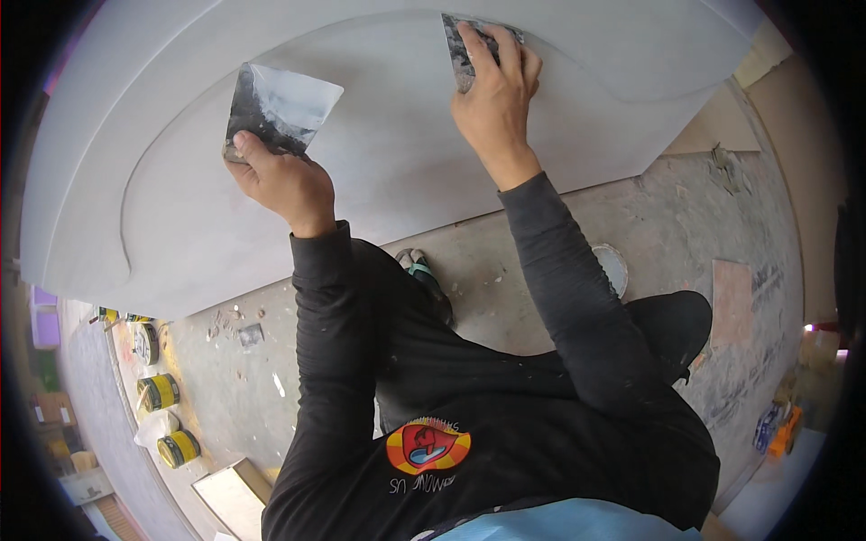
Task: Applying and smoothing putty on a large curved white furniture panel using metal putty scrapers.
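Observation:
A large pale grey panel (388,162) with a curved contour line fills the upper part of the view. My left hand (287,189) grips a flat, squarish putty spreader (271,108) by its lower corner, thumb on top. Light grey paste coats that blade's upper right side, while the rest is dark and smeared. Farther right and higher up, my right hand (498,104) has its fingers spread over a second putty spreader (458,59), held flat at the panel's surface. My fingers cover much of this blade, and its contact edge cannot be made out.
Several yellow-and-black tins (159,391) line the left side. A round whitish bucket (612,269) stands on the floor behind my right forearm. A pinkish square sheet (732,302) lies farther right, near an orange object (786,431). The panel's lower edge hangs above the concrete floor (487,270).

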`<state>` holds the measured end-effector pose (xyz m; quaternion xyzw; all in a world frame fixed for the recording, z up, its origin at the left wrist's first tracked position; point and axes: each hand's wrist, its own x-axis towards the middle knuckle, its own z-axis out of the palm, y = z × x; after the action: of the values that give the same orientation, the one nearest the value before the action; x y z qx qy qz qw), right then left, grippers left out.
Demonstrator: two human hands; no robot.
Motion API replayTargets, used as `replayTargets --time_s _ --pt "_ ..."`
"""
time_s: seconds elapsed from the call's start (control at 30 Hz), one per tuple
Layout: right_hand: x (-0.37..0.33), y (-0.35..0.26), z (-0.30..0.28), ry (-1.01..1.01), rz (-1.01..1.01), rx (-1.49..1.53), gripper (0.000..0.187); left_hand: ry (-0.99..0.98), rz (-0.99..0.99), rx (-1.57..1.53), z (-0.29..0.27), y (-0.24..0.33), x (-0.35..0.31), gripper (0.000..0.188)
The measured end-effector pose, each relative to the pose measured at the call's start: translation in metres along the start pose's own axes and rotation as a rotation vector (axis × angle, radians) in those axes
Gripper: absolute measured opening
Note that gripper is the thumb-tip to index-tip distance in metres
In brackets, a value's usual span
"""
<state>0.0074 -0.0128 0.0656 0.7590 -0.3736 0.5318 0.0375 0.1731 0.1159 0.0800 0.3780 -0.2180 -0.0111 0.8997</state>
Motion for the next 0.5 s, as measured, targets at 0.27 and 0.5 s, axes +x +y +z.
replayTargets --time_s 0.27,0.5 --pt "-0.007 -0.017 0.03 0.079 -0.059 -0.024 0.047 -0.019 0.058 0.119 -0.013 0.003 0.005 0.025" --pt "-0.105 -0.024 0.054 -0.162 -0.218 -0.042 0.034 -0.005 -0.029 -0.022 -0.008 -0.002 0.002 0.025"
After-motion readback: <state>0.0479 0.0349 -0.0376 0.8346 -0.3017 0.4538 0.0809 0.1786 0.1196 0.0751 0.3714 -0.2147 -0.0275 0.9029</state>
